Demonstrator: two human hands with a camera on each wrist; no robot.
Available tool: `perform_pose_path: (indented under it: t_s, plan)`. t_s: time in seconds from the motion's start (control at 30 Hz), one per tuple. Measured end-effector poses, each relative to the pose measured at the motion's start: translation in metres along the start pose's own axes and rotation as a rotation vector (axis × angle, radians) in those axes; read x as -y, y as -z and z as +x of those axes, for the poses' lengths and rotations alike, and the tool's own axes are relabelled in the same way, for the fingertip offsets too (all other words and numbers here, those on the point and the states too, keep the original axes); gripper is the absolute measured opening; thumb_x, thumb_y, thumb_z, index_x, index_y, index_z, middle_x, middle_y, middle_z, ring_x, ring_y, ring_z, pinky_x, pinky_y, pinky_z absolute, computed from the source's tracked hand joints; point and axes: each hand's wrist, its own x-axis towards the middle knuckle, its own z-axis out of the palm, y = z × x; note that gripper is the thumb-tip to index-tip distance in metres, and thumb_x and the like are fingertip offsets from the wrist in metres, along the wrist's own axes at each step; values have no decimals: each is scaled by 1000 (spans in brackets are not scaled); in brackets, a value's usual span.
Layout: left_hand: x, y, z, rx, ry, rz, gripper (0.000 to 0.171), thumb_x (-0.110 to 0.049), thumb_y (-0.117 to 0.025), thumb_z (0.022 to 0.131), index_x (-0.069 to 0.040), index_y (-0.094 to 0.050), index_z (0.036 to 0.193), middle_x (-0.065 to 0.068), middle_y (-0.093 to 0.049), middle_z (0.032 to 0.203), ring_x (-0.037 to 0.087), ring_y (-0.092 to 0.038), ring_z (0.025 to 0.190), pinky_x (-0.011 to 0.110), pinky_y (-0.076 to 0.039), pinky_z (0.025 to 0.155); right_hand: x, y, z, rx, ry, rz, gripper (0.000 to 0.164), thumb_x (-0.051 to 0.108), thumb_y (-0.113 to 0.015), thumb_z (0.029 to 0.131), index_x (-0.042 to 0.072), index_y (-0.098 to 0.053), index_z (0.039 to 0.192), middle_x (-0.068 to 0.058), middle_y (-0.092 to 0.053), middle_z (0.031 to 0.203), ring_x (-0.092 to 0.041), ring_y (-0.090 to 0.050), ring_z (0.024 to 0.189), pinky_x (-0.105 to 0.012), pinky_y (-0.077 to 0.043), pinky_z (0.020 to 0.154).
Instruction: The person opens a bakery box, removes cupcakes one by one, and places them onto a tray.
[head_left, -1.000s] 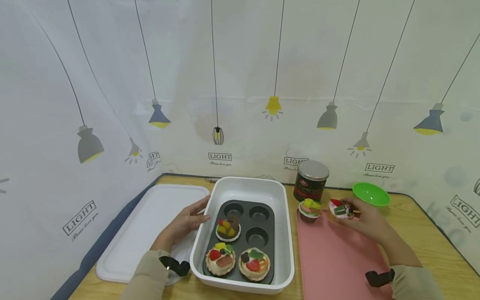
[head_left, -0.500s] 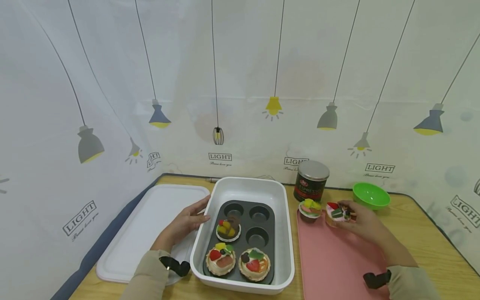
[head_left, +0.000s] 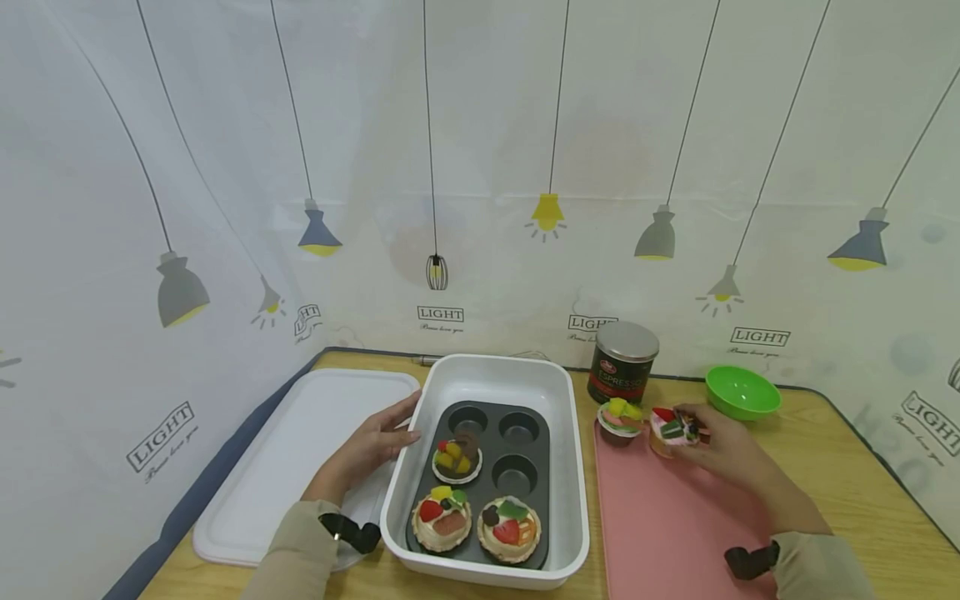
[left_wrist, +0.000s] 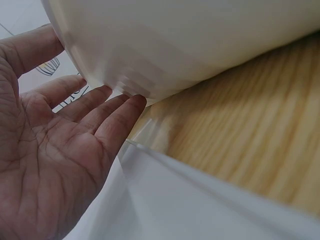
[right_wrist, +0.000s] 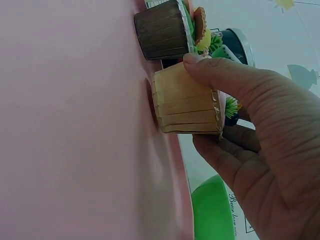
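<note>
My right hand (head_left: 723, 446) pinches a cupcake (head_left: 671, 428) in a tan paper cup, topped with a strawberry and pink cream. In the right wrist view the tan cup (right_wrist: 186, 102) is upright, close over the pink mat (right_wrist: 75, 125). Beside it stands another cupcake (head_left: 620, 419) in a dark brown cup with yellow fruit. My left hand (head_left: 375, 442) rests its fairly straight fingers against the outer left wall of a white deep tray (head_left: 576, 500). In the left wrist view the fingertips (left_wrist: 137, 101) touch that wall. Inside the tray lies a dark muffin pan (head_left: 491, 467).
The pan holds a chocolate cupcake (head_left: 456, 458) and two fruit tarts, a left tart (head_left: 442, 521) and a right tart (head_left: 510, 529). Behind the mat stand an espresso tin (head_left: 622, 362) and a green bowl (head_left: 742, 392). A white lid (head_left: 300, 458) lies at left.
My right hand has moved slightly left with the tan-cup cupcake, bringing it closer to the brown-cup cupcake. The left hand and the white tray have stayed still.
</note>
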Motion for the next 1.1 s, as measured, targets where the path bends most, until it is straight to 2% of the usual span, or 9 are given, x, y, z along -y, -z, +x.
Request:
perform_pose_path:
  t_s: [0.23, 0.4, 0.5, 0.57, 0.63, 0.73, 0.83, 0.97, 1.1]
  plan:
    - [-2, 0, 0, -17, 1, 4, 76, -23, -70, 91, -34, -36, 157, -4, -29, 164, 32, -26, 150, 53, -40, 110, 2, -2, 3, 12, -5, 9, 73, 27, -83, 83, -7, -50, 139, -28, -58, 131, -44, -61, 113, -54, -55, 90]
    - [-1, 0, 1, -30, 9, 0, 75, -23, -71, 90, -34, -37, 156, -5, -30, 163, 32, -24, 151, 58, -33, 113, 13, 7, 2, 26, 24, -19, 77, 30, -83, 84, -7, -46, 141, -29, -56, 132, -47, -59, 115, -59, -52, 92]
    - [0, 0, 1, -25, 15, -3, 75, -23, -70, 91, -33, -36, 157, -3, -29, 164, 33, -21, 152, 62, -28, 115, 35, 19, 0, 11, 82, -43, 74, 32, -80, 87, -4, -47, 142, -29, -55, 134, -49, -56, 119, -64, -49, 93]
    - [1, 0, 0, -19, 14, 0, 76, -22, -70, 91, -31, -35, 158, -1, -27, 165, 35, -19, 152, 63, -26, 115, 60, 25, 1, -5, 149, -37, 66, 29, -78, 89, -3, -49, 141, -27, -57, 134, -48, -55, 121, -66, -47, 94]
    - [2, 0, 0, -18, 18, -3, 76, -22, -69, 91, -31, -34, 158, -1, -27, 165, 35, -19, 152, 64, -25, 115, 90, 24, 6, 5, 211, -14, 59, 30, -76, 91, 3, -53, 139, -20, -60, 134, -41, -57, 121, -62, -50, 94]
    - [3, 1, -1, -21, 24, -8, 76, -22, -70, 91, -33, -35, 157, -3, -29, 164, 33, -19, 152, 64, -23, 115, 138, 11, 18, 89, 319, 69, 55, 31, -76, 91, 10, -56, 139, -9, -61, 135, -31, -58, 124, -54, -51, 97]
    - [3, 2, 0, -22, 27, -14, 75, -22, -71, 91, -35, -36, 156, -6, -30, 163, 31, -20, 152, 63, -24, 116, 182, -11, 35, 221, 392, 95, 57, 38, -74, 91, 15, -54, 140, 0, -60, 137, -22, -56, 127, -46, -51, 102]
    - [1, 2, 0, -8, 21, -15, 76, -20, -70, 91, -32, -35, 157, -4, -29, 164, 31, -22, 151, 59, -30, 115, 228, -42, 62, 391, 483, 10, 58, 40, -71, 93, 14, -53, 141, 0, -58, 138, -19, -55, 128, -42, -48, 105]
    - [1, 1, 0, 9, 14, -18, 77, -18, -69, 91, -30, -33, 158, -2, -28, 164, 32, -22, 151, 57, -31, 115, 251, -72, 80, 538, 529, -71, 59, 39, -72, 93, 12, -52, 142, -2, -59, 136, -16, -55, 127, -36, -47, 106]
